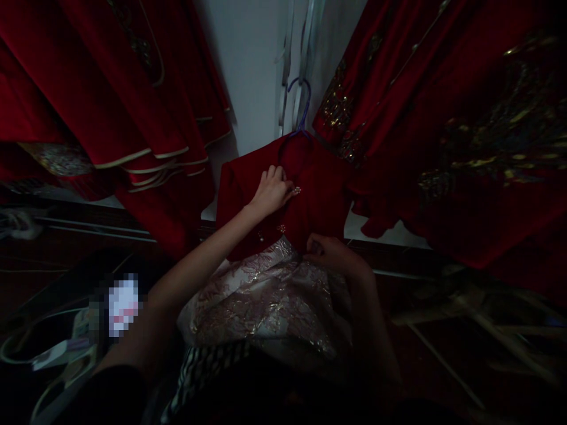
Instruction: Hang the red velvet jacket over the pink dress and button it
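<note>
A dark red jacket (pixel 319 195) lies in front of me on a blue hanger (pixel 303 103), over a pale skirt with gold and pink embroidery (pixel 266 295). My left hand (pixel 270 192) presses on the jacket's front by a small shiny button (pixel 296 190), fingers curled on the cloth. Lower down, my right hand (pixel 330 251) pinches the jacket's hem where it meets the skirt.
Red velvet garments with gold trim hang at the left (pixel 133 118) and with gold embroidery at the right (pixel 465 136). A white wall (pixel 252 71) is behind. White hangers and cords (pixel 53 354) lie on the dark floor at lower left.
</note>
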Available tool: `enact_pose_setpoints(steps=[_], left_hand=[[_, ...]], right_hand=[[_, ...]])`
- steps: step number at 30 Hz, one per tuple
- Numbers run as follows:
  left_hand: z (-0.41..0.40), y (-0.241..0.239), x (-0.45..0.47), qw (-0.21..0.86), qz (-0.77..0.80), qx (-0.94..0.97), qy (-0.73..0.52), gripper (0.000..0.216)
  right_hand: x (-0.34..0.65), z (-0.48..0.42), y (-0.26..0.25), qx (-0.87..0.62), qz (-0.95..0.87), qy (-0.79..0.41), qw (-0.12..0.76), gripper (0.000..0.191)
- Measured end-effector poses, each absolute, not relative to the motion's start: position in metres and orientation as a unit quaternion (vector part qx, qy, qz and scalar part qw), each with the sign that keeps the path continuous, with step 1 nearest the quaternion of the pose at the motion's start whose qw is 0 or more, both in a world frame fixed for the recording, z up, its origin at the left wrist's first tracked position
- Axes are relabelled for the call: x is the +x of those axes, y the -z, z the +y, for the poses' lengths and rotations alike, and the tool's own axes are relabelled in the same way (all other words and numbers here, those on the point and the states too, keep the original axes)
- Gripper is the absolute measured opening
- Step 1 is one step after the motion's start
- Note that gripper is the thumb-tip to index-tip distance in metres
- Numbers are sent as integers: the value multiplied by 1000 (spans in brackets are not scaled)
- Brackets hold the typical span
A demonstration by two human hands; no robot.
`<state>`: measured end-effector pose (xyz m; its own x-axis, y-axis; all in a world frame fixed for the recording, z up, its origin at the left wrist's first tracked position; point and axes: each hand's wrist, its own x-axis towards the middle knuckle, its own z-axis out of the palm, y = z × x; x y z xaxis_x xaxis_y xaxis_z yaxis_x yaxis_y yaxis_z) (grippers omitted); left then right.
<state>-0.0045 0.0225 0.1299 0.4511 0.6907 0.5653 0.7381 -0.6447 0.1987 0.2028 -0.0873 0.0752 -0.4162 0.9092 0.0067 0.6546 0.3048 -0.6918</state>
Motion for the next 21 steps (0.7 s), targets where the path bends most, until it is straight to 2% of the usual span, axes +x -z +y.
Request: enact_pose_setpoints(steps=[5, 9, 11, 13, 16, 18, 21], left_hand=[[25, -134, -10, 0, -352, -878, 325, 18], [25, -134, -17, -98, -332, -867, 359, 10], [25, -132, -17, -102, -327, -866, 365, 10], [23, -129, -15, -61, -338, -860, 377, 15], [20, -121, -11, 37, -400, -809, 429, 29], [19, -114, -12, 87, -452, -756, 465, 39], [22, -111, -27, 132, -513, -704, 473, 50]], right_hand=[[205, -87, -74, -471, -798, -269, 263, 23], [195, -79, -89, -438, -770, -219, 410, 31], [181, -66, -101, -407, -739, -220, 490, 36], [161, -48, -111, -357, -707, -264, 550, 40], [127, -14, -119, -354, -677, -314, 563, 52], [109, 5, -117, -429, -653, -292, 552, 69], [104, 22, -106, -573, -598, -189, 528, 90]])
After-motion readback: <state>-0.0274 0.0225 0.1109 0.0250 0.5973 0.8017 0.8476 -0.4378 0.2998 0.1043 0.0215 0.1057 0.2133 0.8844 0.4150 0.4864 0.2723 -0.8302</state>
